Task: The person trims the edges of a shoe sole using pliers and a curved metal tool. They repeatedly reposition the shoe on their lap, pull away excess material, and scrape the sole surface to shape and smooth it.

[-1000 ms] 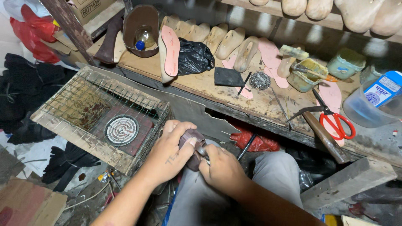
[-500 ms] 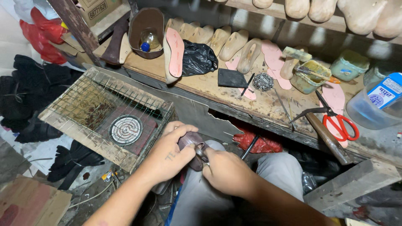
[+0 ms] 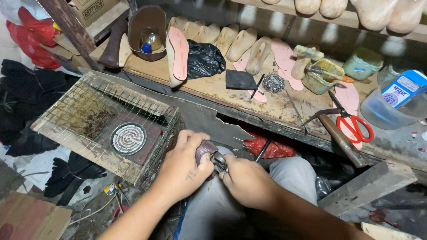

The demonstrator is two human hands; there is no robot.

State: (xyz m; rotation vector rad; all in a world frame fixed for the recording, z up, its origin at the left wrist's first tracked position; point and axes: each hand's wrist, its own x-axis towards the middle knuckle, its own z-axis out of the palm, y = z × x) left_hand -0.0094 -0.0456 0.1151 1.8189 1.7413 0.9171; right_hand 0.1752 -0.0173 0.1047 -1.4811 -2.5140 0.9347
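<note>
Over my lap, my left hand point(image 3: 184, 171) is closed around a small brownish leather piece point(image 3: 205, 149); only its upper edge shows past my fingers. My right hand point(image 3: 244, 180) grips a dark metal tool point(image 3: 219, 161) whose tip meets the leather between the two hands. The hands touch each other. My grey trousers point(image 3: 222, 209) lie beneath them.
A wire-mesh cage over a round coil heater point(image 3: 128, 138) stands left of my hands. The wooden bench point(image 3: 267, 104) ahead carries shoe lasts, pink insoles point(image 3: 179, 52), a black bag point(image 3: 203, 59), red-handled scissors point(image 3: 353, 126), a glue pot and plastic tubs. Dark cloth lies at far left.
Both hands keep their hold on the leather piece and the tool, shifting only slightly. The view has drifted a little.
</note>
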